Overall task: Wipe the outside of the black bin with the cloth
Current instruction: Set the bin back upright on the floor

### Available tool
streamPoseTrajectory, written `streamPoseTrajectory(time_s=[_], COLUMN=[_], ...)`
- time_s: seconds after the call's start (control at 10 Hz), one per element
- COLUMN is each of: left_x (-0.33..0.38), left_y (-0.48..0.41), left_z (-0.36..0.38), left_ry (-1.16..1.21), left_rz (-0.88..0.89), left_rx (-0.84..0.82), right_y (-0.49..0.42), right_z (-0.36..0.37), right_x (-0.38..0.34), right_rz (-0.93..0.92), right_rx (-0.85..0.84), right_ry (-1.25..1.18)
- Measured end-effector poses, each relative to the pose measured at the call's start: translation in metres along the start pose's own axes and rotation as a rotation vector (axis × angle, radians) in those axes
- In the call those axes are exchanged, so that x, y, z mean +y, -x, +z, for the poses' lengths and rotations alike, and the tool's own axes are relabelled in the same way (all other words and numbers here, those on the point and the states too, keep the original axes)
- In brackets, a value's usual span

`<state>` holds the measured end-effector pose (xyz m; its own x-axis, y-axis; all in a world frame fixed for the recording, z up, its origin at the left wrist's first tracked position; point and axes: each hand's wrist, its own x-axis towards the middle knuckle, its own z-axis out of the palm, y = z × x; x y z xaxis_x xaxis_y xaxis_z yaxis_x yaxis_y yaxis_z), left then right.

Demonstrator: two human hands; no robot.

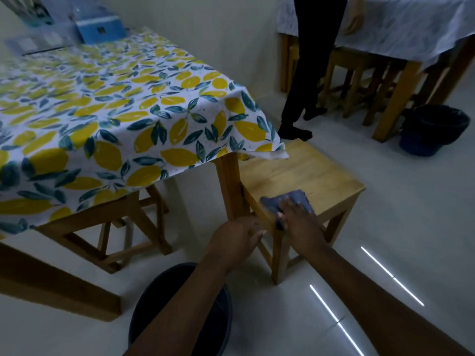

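A black bin (156,299) stands on the floor right below me, partly hidden by my left forearm. A blue-grey cloth (285,201) lies on the near corner of a wooden stool (308,173). My right hand (299,219) rests flat on the cloth, fingers spread, thumb over the cloth's edge at the stool's corner. My left hand (236,237) hovers beside the stool's near left edge, fingers loosely curled and holding nothing.
A table with a lemon-print cloth (102,119) fills the left, its wooden leg (230,186) touching the stool. A person in black trousers (308,73) stands at the back. A second dark bin (431,129) sits by another covered table (401,29) at the right.
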<state>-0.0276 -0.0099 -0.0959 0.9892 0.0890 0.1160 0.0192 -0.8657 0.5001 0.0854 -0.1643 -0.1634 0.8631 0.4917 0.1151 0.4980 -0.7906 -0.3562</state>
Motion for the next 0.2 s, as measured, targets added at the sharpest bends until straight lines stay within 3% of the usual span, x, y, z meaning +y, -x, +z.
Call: streamPoseTrajectory(time_s=[0.1, 0.2], left_x=[-0.0078, -0.0117], left_y=[0.0049, 0.0138], left_z=[-0.0036, -0.0112], left_ry=[-0.013, -0.024], left_rz=[0.007, -0.008], left_rx=[0.010, 0.014], right_y=[0.0094, 0.0132], right_z=[0.0178, 0.0141], right_x=[0.0051, -0.0015], right_rz=[0.026, 0.016], right_rx=[-0.072, -0.020], right_ry=[0.079, 0.045])
